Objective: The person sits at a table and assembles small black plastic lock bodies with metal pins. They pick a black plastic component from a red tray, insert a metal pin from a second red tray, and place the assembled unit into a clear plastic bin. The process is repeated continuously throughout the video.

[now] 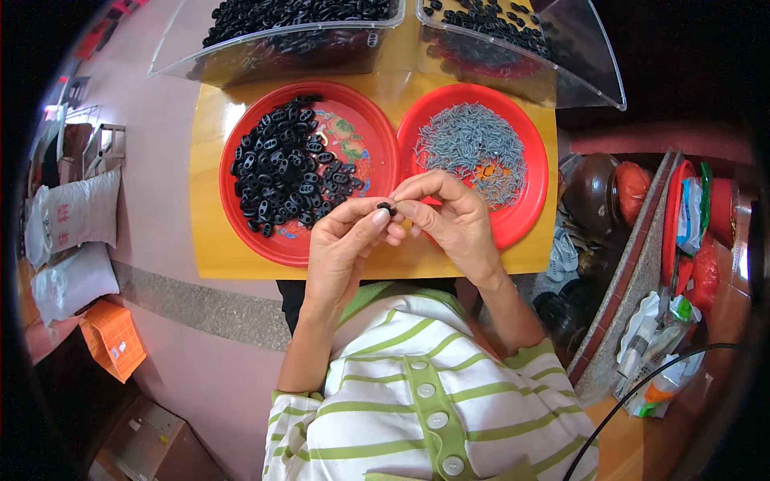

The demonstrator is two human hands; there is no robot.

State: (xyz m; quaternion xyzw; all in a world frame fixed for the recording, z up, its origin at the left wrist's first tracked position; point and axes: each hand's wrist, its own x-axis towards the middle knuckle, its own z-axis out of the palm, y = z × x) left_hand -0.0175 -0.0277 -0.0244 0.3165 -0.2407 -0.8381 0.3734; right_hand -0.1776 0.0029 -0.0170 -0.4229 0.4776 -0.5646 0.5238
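My left hand (346,240) pinches a small black plastic piece (387,208) between thumb and fingertips, just past the table's near edge. Close against it, my right hand (451,220) has thumb and forefinger pressed together beside the piece. Whatever those fingertips hold is too small to make out. Beyond my left hand, a round red plate (377,144) carries a heap of black oval pieces with holes (277,160). To its right, another red plate (536,152) holds a pile of thin grey screws (473,136), partly covered by my right hand.
Two clear plastic bins of black pieces, a left one (289,48) and a right one (497,40), stand at the yellow table's (210,200) far side. White sacks (80,216) lie at left. A brown jar (592,188) sits at right. A black cable (642,377) curves nearby.
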